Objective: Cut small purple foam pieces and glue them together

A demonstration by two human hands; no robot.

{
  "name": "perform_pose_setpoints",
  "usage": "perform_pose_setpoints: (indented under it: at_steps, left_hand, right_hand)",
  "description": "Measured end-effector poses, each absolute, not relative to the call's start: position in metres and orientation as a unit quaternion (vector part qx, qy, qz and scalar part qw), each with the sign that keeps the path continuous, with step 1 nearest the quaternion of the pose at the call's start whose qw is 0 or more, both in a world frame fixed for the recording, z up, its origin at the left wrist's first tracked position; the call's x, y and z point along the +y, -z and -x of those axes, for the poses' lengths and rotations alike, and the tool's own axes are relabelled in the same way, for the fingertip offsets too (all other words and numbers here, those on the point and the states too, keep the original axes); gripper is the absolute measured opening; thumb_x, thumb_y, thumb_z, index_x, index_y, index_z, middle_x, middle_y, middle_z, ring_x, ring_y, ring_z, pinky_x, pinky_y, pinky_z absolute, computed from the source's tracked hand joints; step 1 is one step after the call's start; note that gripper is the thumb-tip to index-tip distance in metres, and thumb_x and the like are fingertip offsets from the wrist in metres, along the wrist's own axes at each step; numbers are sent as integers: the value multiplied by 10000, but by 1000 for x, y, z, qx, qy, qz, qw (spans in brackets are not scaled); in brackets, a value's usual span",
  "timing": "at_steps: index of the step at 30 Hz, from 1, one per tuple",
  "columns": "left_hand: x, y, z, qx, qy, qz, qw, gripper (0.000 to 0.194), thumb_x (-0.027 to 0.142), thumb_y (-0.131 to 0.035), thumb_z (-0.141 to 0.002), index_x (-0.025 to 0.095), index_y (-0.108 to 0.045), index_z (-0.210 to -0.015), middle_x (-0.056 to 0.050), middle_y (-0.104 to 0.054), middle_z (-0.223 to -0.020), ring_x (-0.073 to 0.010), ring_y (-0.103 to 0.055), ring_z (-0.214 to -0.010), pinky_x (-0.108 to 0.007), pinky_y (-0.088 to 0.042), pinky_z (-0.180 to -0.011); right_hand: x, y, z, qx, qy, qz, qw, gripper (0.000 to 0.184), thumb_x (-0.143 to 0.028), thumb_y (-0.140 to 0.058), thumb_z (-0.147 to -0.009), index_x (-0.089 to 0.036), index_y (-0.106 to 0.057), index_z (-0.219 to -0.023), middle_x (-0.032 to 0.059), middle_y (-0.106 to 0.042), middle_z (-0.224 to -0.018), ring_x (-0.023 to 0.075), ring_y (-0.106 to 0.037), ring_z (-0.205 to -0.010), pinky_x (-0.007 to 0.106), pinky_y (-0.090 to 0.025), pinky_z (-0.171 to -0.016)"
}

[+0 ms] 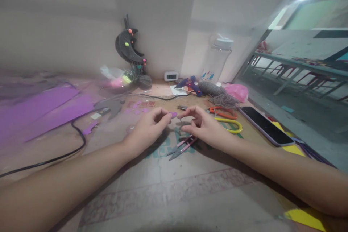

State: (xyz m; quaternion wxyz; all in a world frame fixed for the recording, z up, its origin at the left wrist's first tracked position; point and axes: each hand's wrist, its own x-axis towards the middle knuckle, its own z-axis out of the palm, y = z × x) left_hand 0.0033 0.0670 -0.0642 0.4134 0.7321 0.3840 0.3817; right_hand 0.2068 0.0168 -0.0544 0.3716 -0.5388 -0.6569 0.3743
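Observation:
Between the thumb and fingers of my left hand (149,127) is a small purple cut-out piece (173,115), pinched at its edge. My right hand (205,127) is just to its right, index fingertip close to the piece and thumb lower down. A short grey strand of yarn (180,126) hangs at the right fingertips, which appear closed on it; its upper end is close to the purple piece. Under my right hand lie scissors with pink arms (181,148), blades pointing toward me. Small purple scraps (137,109) are scattered behind my left hand.
Purple sheets (54,105) and a black cable (81,141) lie left. Behind stand a dark crescent ornament (126,45), small clock (171,76), glue gun (190,84) and bottle (216,59). Grey yarn (217,92), orange-handled tool (224,111), yellow handle (233,126) and phone (266,125) are right.

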Motion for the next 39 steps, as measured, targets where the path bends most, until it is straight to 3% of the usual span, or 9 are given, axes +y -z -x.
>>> perform_pose_setpoints:
  at_steps: [4, 9, 12, 16, 18, 21, 28, 33, 39]
  left_hand:
    - [67, 64, -4, 384, -373, -741, 405, 263, 427, -557, -900, 195, -607, -787, 9, -615, -716, -158, -569, -683, -270, -434, -649]
    - [67, 64, -3, 377, -365, -746, 410, 283, 452, -557, -899, 194, -618, -802, -2, -626, -717, -165, -575, -684, -276, -442, -648]
    - [68, 65, -3, 379, -363, -749, 404, 287, 447, -549, -910, 192, -615, -795, -8, -635, -735, -169, -587, -707, -276, -444, -660]
    - [68, 68, -3, 376, -363, -749, 408, 299, 459, -550, -917, 187, -613, -812, -5, -635, -756, -164, -594, -722, -268, -441, -671]
    - [69, 69, -3, 372, -358, -748, 417, 297, 457, -549, -921, 184, -611, -821, -2, -631, -761, -161, -598, -728, -262, -438, -673]
    - [69, 68, -4, 373, -350, -749, 421, 298, 458, -545, -922, 185, -612, -821, -1, -632, -761, -160, -595, -722, -257, -429, -659]
    - [65, 61, -5, 383, -340, -753, 413, 287, 441, -551, -911, 192, -624, -790, 2, -635, -734, -158, -567, -683, -258, -415, -628]
    - [64, 62, -5, 375, -335, -758, 415, 293, 444, -545, -914, 192, -616, -783, 7, -629, -719, -154, -561, -675, -254, -413, -629]
    - [67, 67, -5, 363, -329, -760, 426, 314, 477, -551, -916, 193, -620, -802, 3, -650, -724, -164, -588, -699, -255, -423, -642]
  right_hand:
    - [25, 58, -210, -608, -496, 479, 394, 471, -289, -777, -719, -252, -496, -1096, 20, -701, -960, 143, -634, -731, 260, -471, -602]
    - [21, 58, -207, -608, -515, 483, 363, 451, -279, -767, -730, -237, -542, -1119, 9, -707, -872, 162, -677, -760, 257, -488, -610]
    - [23, 55, -213, -646, -435, 505, 373, 325, -331, -723, -778, -227, -576, -1048, -6, -653, -829, 146, -632, -680, 262, -488, -587]
    - [56, 42, -243, -701, -170, 574, 387, 181, -361, -643, -874, -204, -605, -956, 35, -683, -894, 176, -638, -769, 309, -524, -714]
    - [84, 34, -262, -685, -72, 643, 334, 218, -323, -640, -893, -185, -629, -1061, 81, -718, -1055, 205, -669, -909, 339, -528, -844]
    - [131, 30, -284, -676, -71, 669, 301, 409, -311, -706, -859, -132, -615, -1215, 158, -694, -1241, 258, -681, -1043, 368, -519, -919]
    - [190, 41, -283, -668, -71, 701, 240, 275, -288, -739, -825, -100, -708, -1023, 172, -768, -1062, 331, -710, -1000, 366, -520, -870]
    - [196, 50, -266, -671, -78, 684, 276, 293, -320, -535, -987, -115, -641, -1168, 153, -770, -1098, 255, -716, -1005, 310, -525, -861]
    - [201, 54, -248, -682, -133, 665, 274, 310, -413, -551, -1000, -139, -682, -1055, 99, -770, -977, 215, -725, -913, 361, -556, -865]
